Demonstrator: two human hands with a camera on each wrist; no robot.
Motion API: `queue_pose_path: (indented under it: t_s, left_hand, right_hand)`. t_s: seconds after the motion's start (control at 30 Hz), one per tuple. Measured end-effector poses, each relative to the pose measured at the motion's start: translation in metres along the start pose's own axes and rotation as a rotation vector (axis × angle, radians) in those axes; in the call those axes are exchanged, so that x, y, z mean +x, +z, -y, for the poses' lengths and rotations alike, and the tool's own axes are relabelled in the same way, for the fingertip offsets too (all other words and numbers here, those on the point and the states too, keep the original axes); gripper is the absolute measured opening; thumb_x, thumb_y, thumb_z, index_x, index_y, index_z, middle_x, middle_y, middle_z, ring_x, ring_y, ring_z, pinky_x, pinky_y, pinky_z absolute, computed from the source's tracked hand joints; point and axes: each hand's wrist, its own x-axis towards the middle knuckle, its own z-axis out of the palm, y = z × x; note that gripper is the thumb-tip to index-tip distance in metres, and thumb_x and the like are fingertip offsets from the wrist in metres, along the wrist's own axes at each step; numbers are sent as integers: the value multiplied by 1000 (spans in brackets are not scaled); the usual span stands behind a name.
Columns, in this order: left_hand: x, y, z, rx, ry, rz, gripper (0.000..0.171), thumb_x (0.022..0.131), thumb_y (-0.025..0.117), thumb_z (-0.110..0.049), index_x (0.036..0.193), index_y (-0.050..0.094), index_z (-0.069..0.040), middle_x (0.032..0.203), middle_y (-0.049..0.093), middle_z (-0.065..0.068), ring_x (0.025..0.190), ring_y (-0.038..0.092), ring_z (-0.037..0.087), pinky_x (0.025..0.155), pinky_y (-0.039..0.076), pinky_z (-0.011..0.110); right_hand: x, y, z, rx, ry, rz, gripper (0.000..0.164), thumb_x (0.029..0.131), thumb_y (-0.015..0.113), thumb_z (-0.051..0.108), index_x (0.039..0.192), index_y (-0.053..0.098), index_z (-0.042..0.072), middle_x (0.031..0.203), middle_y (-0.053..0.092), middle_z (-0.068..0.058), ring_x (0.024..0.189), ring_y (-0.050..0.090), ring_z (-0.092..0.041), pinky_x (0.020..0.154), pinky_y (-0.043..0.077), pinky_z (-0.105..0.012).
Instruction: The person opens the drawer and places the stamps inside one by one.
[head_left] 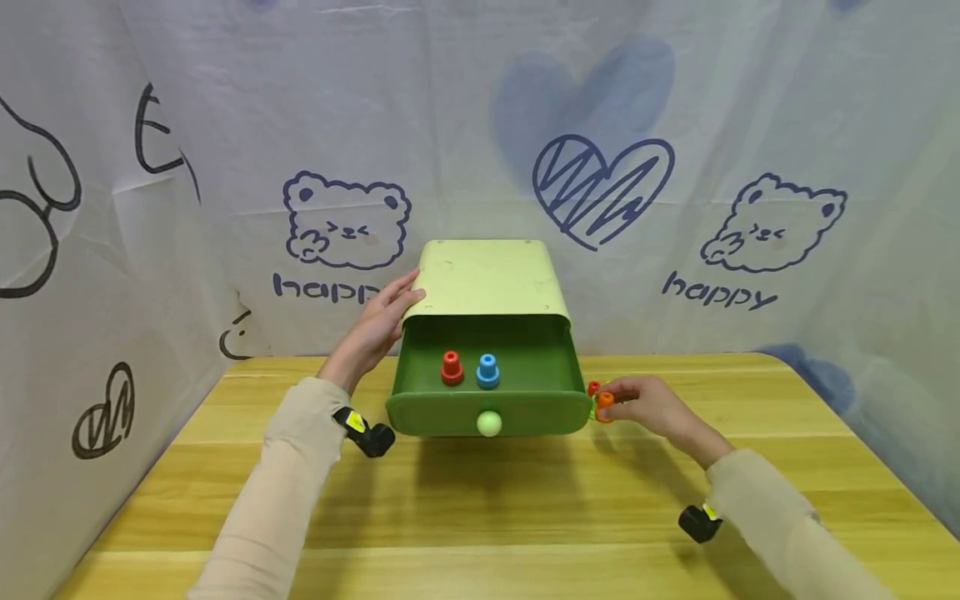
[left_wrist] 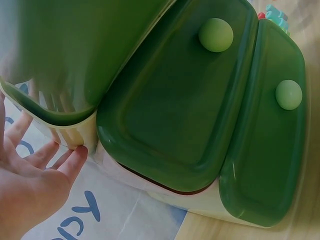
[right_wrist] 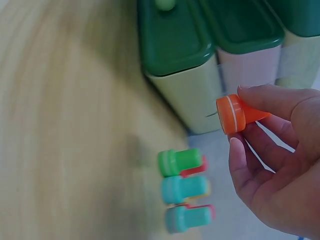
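A tall toy chest of drawers with a smooth pale yellow-green top (head_left: 487,279) stands on a shiny wooden table (head_left: 480,517). Its dark green plastic top drawer (head_left: 435,414), with a round light green knob (head_left: 490,423), is pulled out. Two small plastic pegs stand up inside it: a red one with a wide round foot (head_left: 452,368) and a blue one with the same shape (head_left: 488,372). The left hand (head_left: 378,321) is at the left side of the chest, with its fingers spread and touching the side, not wrapped around anything. The right hand (head_left: 648,404) is just to the right of the chest, and its thumb and fingers pinch a bright orange plastic peg with a wide round end (right_wrist: 235,115). The two hands are well apart, with the chest between them. More pegs wait in a bunch on the right of the chest: a green plastic peg (right_wrist: 181,161), two light blue plastic pegs (right_wrist: 186,189), and some behind them that are mostly hidden. The step now looks like picking up the orange peg while the left hand steadies the chest. If it is meant for the drawer, the next move calls for lifting it over the chest's open drawer edge without bumping the red and blue ones.
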Motion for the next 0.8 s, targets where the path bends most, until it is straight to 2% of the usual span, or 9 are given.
queue_pose_path:
  t_s: [0.23,0.43,0.63,0.8]
  left_hand:
    - [2,0,0,-7,2,5,61,100,50,-23,155,23,-16,158,20,10,137,31,26,109,34,43]
    - [1,0,1,4,1,0,61,100,50,-24,155,23,-17,158,21,10,138,30,26,110,33,44]
    - [0,0,1,2,-4,-4,61,100,50,-25,155,24,-18,158,21,9,138,29,25,110,31,44]
    - [0,0,1,5,-5,-5,61,100,51,-26,155,25,-18,158,21,10,139,28,26,111,30,45]
  right_hand:
    - [0,-17,20,-29,-12,0,38,86,73,16,117,65,-4,107,67,-13,91,61,-24,77,52,-37]
    - [-1,-31,38,-28,-24,21,41,86,73,17,120,64,-5,112,66,-16,95,61,-25,86,51,-43]
    - [2,-44,53,-35,-39,53,39,86,73,17,118,64,-5,108,68,-13,94,63,-24,90,51,-45]
    - [4,-55,71,38,-43,87,37,88,71,16,117,63,-6,107,68,-12,96,64,-24,96,47,-47]
